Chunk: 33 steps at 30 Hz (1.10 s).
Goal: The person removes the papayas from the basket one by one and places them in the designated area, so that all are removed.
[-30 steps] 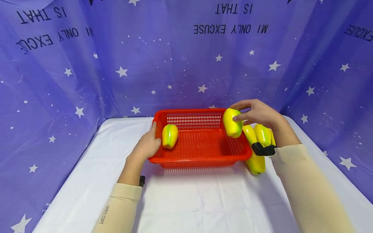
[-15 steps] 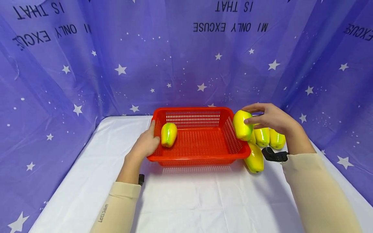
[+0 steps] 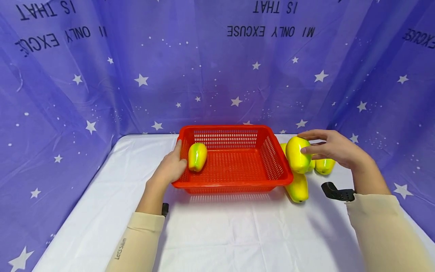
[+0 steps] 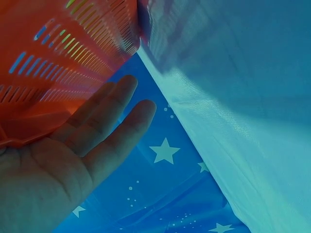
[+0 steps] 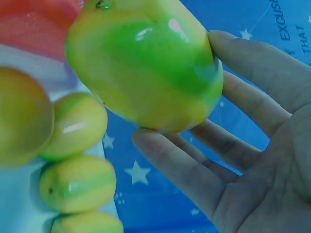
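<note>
My right hand (image 3: 340, 149) grips a yellow-green papaya (image 3: 298, 155) by its fingertips, just outside the right end of the red plastic basket (image 3: 234, 185). The right wrist view shows this held papaya (image 5: 146, 63) large, with thumb and fingers around one end. At the basket's left end, my left hand (image 3: 170, 166) holds the rim, thumb over the edge. Its fingers (image 4: 112, 136) stretch along the outside of the slotted wall in the left wrist view. Another papaya (image 3: 197, 156) lies inside the basket at the left.
Several papayas are grouped on the white cloth right of the basket, among them a near one (image 3: 298, 189) and a farther one (image 3: 324, 166). The held papaya partly covers the group. A purple curtain (image 3: 217, 75) with stars surrounds the white-covered table (image 3: 231, 234).
My right hand has carried the papaya from above the basket's right end, rightward and down past the rim, to over the group. My left hand stays on the basket.
</note>
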Each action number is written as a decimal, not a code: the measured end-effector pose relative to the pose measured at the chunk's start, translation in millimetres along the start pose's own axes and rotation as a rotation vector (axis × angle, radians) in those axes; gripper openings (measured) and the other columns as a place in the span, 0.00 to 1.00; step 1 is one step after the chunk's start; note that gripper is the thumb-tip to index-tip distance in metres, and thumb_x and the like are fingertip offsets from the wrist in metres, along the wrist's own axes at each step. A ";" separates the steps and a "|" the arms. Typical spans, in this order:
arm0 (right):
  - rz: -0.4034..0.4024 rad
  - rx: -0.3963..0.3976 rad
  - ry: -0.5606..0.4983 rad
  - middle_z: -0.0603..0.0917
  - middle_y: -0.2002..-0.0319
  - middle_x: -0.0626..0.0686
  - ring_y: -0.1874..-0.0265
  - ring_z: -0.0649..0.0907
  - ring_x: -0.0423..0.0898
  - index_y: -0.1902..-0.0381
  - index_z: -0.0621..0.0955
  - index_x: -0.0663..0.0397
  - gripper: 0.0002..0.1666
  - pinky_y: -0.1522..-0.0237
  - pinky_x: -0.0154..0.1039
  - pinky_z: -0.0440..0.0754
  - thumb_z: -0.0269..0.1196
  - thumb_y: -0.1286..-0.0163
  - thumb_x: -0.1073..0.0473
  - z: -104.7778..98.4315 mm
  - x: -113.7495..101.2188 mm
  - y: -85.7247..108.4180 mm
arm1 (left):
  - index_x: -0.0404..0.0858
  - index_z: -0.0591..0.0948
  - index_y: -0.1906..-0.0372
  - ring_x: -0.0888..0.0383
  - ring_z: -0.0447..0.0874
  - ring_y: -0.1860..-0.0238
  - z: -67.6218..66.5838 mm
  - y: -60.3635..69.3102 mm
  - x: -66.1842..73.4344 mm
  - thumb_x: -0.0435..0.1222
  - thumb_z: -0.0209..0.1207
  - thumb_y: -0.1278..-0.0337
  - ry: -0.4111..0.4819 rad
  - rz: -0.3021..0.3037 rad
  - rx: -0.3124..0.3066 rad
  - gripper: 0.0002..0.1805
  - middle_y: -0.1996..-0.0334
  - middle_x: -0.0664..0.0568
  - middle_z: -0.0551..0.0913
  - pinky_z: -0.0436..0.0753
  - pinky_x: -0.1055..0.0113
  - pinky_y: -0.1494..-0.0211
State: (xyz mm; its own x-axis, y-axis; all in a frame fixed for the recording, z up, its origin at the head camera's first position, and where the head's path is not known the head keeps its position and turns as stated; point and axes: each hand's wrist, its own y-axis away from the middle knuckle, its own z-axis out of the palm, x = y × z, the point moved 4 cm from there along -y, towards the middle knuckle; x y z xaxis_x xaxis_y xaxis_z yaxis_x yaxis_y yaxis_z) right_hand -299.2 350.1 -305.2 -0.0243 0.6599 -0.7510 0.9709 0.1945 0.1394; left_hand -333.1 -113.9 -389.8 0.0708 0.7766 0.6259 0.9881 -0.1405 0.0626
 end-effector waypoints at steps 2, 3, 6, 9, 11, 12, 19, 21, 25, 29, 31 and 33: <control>0.009 0.004 0.013 0.69 0.27 0.65 0.35 0.78 0.65 0.25 0.71 0.54 0.40 0.49 0.42 0.88 0.69 0.30 0.49 -2.6 6.8 4.8 | 0.38 0.38 0.16 0.36 0.65 0.24 -0.4 0.3 0.4 0.38 0.42 0.30 -0.002 -0.001 -0.001 0.44 0.20 0.33 0.57 0.62 0.40 0.21; 0.014 0.006 0.023 0.69 0.27 0.65 0.36 0.79 0.65 0.25 0.71 0.54 0.40 0.50 0.41 0.88 0.69 0.30 0.48 -3.8 10.0 6.9 | 0.39 0.38 0.15 0.36 0.65 0.24 -0.7 0.2 0.4 0.38 0.42 0.30 -0.003 -0.002 -0.002 0.44 0.20 0.33 0.57 0.63 0.40 0.22; 0.022 0.004 0.042 0.69 0.28 0.65 0.40 0.82 0.60 0.25 0.71 0.54 0.40 0.51 0.38 0.88 0.69 0.31 0.47 -6.1 17.1 12.0 | 0.39 0.38 0.15 0.36 0.68 0.26 -2.8 0.0 0.5 0.38 0.42 0.30 -0.003 -0.005 0.001 0.44 0.20 0.33 0.58 0.65 0.40 0.23; 0.013 -0.001 0.045 0.70 0.29 0.64 0.46 0.85 0.48 0.26 0.72 0.54 0.39 0.52 0.37 0.87 0.69 0.31 0.48 -6.7 23.8 14.4 | 0.39 0.38 0.15 0.37 0.70 0.29 -4.4 -0.5 0.1 0.38 0.42 0.30 -0.002 -0.006 0.001 0.44 0.21 0.32 0.59 0.68 0.40 0.25; 0.007 -0.007 0.034 0.70 0.29 0.65 0.50 0.85 0.42 0.26 0.72 0.56 0.38 0.53 0.37 0.87 0.69 0.30 0.50 -6.7 28.6 15.4 | 0.40 0.38 0.15 0.37 0.70 0.30 -5.2 -0.4 -0.1 0.38 0.42 0.30 -0.003 -0.006 0.000 0.44 0.21 0.32 0.59 0.68 0.40 0.25; 0.004 -0.010 0.028 0.70 0.29 0.66 0.51 0.85 0.39 0.26 0.72 0.56 0.38 0.53 0.37 0.87 0.69 0.30 0.51 -6.6 31.1 15.9 | 0.40 0.38 0.15 0.37 0.70 0.30 -5.5 -0.2 -0.3 0.38 0.42 0.30 -0.003 -0.008 0.000 0.44 0.21 0.32 0.59 0.68 0.40 0.25; 0.008 -0.032 0.049 0.68 0.28 0.66 0.42 0.83 0.50 0.26 0.71 0.59 0.38 0.52 0.37 0.88 0.68 0.29 0.53 -7.4 50.0 23.9 | 0.40 0.38 0.15 0.36 0.68 0.27 -4.8 -0.1 -1.7 0.38 0.42 0.30 0.003 -0.014 -0.002 0.44 0.20 0.33 0.58 0.66 0.40 0.23; 0.004 -0.036 0.051 0.66 0.26 0.63 0.36 0.78 0.60 0.27 0.71 0.60 0.38 0.52 0.35 0.87 0.68 0.30 0.53 -7.3 55.9 26.3 | 0.39 0.38 0.15 0.36 0.68 0.27 -4.7 -0.5 -0.9 0.38 0.42 0.30 0.007 -0.012 -0.001 0.44 0.20 0.33 0.58 0.66 0.40 0.23; -0.004 -0.046 0.044 0.60 0.23 0.62 0.32 0.71 0.69 0.27 0.72 0.62 0.37 0.52 0.34 0.87 0.68 0.30 0.55 -7.1 65.2 28.6 | 0.40 0.38 0.15 0.36 0.67 0.26 -5.7 -0.7 -0.2 0.39 0.42 0.30 0.014 -0.011 0.004 0.44 0.20 0.33 0.58 0.64 0.40 0.22; 0.013 -0.067 0.045 0.57 0.22 0.64 0.32 0.72 0.69 0.27 0.71 0.63 0.38 0.52 0.34 0.87 0.68 0.30 0.55 -7.4 73.1 30.4 | 0.40 0.38 0.15 0.37 0.68 0.28 -3.4 -0.1 -1.0 0.39 0.43 0.30 0.019 -0.017 0.000 0.44 0.20 0.34 0.57 0.66 0.41 0.23; 0.024 -0.075 0.048 0.57 0.22 0.65 0.32 0.72 0.68 0.26 0.70 0.63 0.38 0.51 0.34 0.87 0.68 0.29 0.55 -7.8 77.7 31.7 | 0.40 0.38 0.15 0.38 0.69 0.28 -1.6 0.2 -0.9 0.39 0.43 0.30 0.021 -0.017 0.001 0.44 0.20 0.34 0.58 0.66 0.41 0.24; 0.031 -0.077 0.049 0.57 0.22 0.66 0.33 0.72 0.66 0.26 0.69 0.63 0.38 0.51 0.34 0.86 0.68 0.29 0.55 -8.4 82.0 32.6 | 0.40 0.38 0.15 0.37 0.68 0.27 -0.2 0.5 -0.4 0.38 0.43 0.31 0.018 -0.013 0.003 0.44 0.20 0.34 0.58 0.65 0.40 0.23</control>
State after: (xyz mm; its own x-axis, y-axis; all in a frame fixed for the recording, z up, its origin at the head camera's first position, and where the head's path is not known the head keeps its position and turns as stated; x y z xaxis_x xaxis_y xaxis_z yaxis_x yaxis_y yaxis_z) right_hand -271.5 416.7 -356.9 -0.0083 0.7010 -0.7132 0.9504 0.2273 0.2123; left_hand -332.7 -114.4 -389.9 0.0559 0.7670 0.6392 0.9893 -0.1289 0.0683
